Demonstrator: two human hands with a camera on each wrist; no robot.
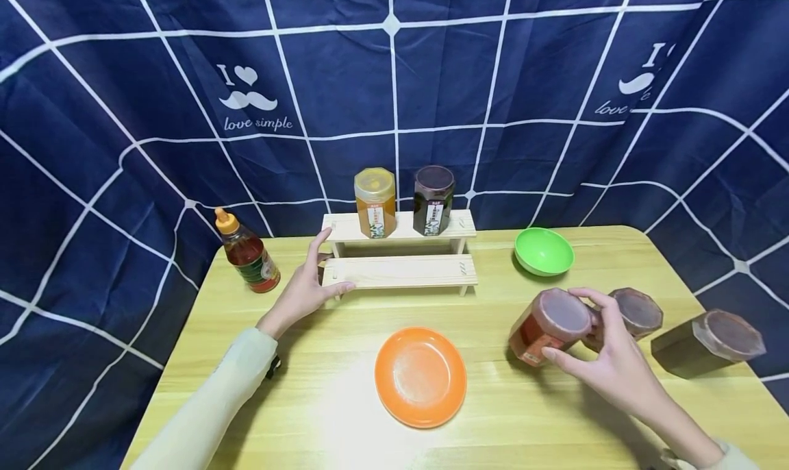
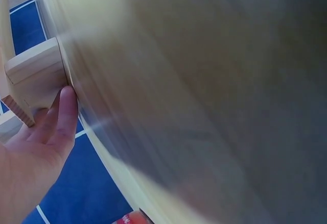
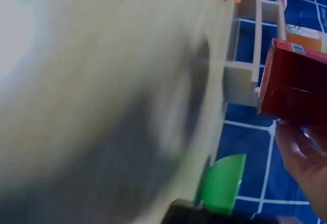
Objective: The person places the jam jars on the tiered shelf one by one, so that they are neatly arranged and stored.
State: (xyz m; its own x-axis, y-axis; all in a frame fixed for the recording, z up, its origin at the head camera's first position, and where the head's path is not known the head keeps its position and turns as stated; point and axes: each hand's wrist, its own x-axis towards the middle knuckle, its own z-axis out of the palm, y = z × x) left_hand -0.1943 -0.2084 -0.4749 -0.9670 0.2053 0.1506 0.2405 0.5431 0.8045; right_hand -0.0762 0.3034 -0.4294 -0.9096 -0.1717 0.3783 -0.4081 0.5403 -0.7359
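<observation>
My right hand (image 1: 607,350) grips a red-filled jar (image 1: 547,326) with a translucent lid, tilted, just above the table at the right; the right wrist view shows the same red jar (image 3: 295,83) against my fingers (image 3: 299,155). My left hand (image 1: 308,285) holds the left end of a two-step wooden shelf (image 1: 401,271), thumb under the lower step and fingers by the upper one. In the left wrist view the fingers (image 2: 61,119) touch the shelf's end (image 2: 36,73). A yellow honey jar (image 1: 374,202) and a dark jar (image 1: 433,200) stand on the upper step.
An orange plate (image 1: 420,376) lies at the table's front middle. A green bowl (image 1: 544,251) sits behind the right hand. Two more dark jars (image 1: 637,312) (image 1: 709,342) lie at the right. A sauce bottle (image 1: 248,253) with an orange cap stands at back left.
</observation>
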